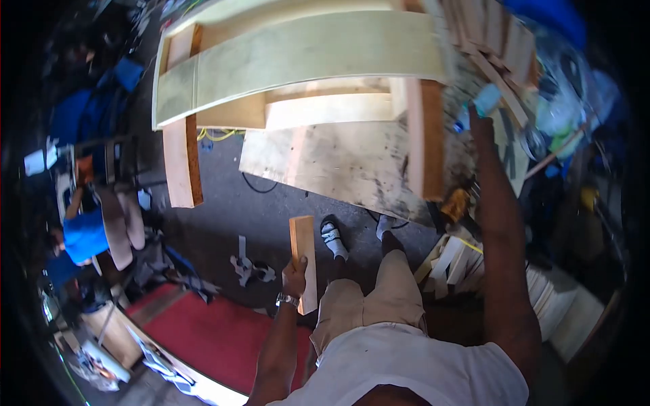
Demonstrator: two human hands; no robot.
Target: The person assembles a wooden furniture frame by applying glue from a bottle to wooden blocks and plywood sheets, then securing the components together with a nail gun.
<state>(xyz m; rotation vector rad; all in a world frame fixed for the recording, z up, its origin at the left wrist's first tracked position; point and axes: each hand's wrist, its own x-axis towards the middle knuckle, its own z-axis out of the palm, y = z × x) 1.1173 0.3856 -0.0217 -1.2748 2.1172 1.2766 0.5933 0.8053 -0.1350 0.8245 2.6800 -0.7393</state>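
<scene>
My left hand [293, 276] is wrapped round a short wooden board [303, 254], held upright beside my left leg. My right arm stretches far forward to the right. At its end, my right hand [481, 125] is closed round a turquoise plastic bottle [487, 99] with a blue end; the fingers are small and partly blurred there. In front of me stands a pale wooden frame [311, 54], with a wood block [179, 162] jutting out at its left and another block [425, 139] at its right. Below the frame lies a stained plywood panel [338, 162].
Wood offcuts [501, 40] and plastic bags [562, 88] crowd the far right. More cut pieces [453, 260] lie by my right side. A red-topped panel [203, 331] is at lower left. Another person in a blue shirt [86, 238] sits at the left. A black cable [257, 186] crosses the floor.
</scene>
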